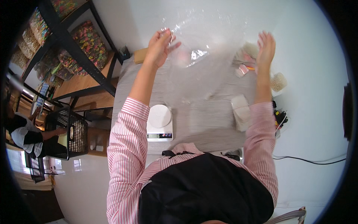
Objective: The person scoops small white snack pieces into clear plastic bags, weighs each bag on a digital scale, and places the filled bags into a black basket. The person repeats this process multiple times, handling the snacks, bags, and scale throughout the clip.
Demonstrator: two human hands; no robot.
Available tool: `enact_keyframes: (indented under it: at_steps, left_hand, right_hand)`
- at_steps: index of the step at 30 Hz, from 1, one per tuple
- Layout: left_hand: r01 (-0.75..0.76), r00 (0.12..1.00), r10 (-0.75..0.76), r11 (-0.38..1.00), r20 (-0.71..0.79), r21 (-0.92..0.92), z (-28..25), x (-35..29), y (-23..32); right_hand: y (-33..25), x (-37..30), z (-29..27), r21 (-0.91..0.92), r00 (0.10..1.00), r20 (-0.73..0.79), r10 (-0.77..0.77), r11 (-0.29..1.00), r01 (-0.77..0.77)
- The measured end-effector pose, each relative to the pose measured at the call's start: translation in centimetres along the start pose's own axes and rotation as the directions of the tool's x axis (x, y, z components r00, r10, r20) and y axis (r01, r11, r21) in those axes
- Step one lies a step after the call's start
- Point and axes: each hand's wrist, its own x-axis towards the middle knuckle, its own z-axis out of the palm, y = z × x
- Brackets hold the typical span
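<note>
at the far left edge of the frame another person (22, 134) in dark clothes reached toward a black wire basket (72, 136). above them, in the upper left, a black shelf rack (74, 48) held clear bags of coloured sweets (89, 39) over a wooden board. a pale floor ran along the bottom left.

left of centre a grey table (209, 123) filled the middle of the frame, set against a white wall. a white scale (159, 123) stood on its near edge, just beside the striped left sleeve. the left hand (159, 46), raised in the upper centre, was pinched shut on the corner of a clear plastic sheet (201, 48), which spread across the top centre, held up above the table.

right of centre a stack of white packets (241, 112) lay on the table by the right forearm. the right hand (265, 48), upper right, was flat with fingers spread, at the sheet's right edge; whether it gripped the sheet could not be told. small pink and white items (244, 61) lay behind it, and a cup of pale sticks (278, 82) stood further right. a black cable (309, 160) trailed across the lower right.
</note>
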Motion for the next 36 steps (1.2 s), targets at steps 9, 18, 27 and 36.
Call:
enact_keyframes:
  at_steps: [9, 18, 27, 36]
  left_hand:
    - [-0.407, 0.858, 0.408, 0.911, 0.314, -0.071, -6.9, 0.5, 16.3]
    - [-0.559, 0.828, 0.545, 0.819, -0.133, -0.127, -15.9, -7.0, 24.8]
    - [-0.571, 0.594, 0.715, 0.698, -0.370, 0.432, -23.0, -13.2, 30.5]
    - [-0.425, 0.861, 0.478, 0.864, -0.177, 0.270, -25.6, -15.3, 33.4]
  right_hand:
    - [17.3, -25.4, 9.1, 0.180, 0.476, 0.372, 0.797, 0.441, -0.879]
    - [12.2, -36.1, 24.2, -0.199, 0.090, 0.829, 0.552, 0.441, -0.875]
    - [13.6, -43.0, 23.5, -0.265, 0.142, 0.754, 0.641, 0.495, -0.828]
    - [13.0, -45.3, 24.9, -0.115, -0.184, 0.851, 0.492, -0.167, -0.979]
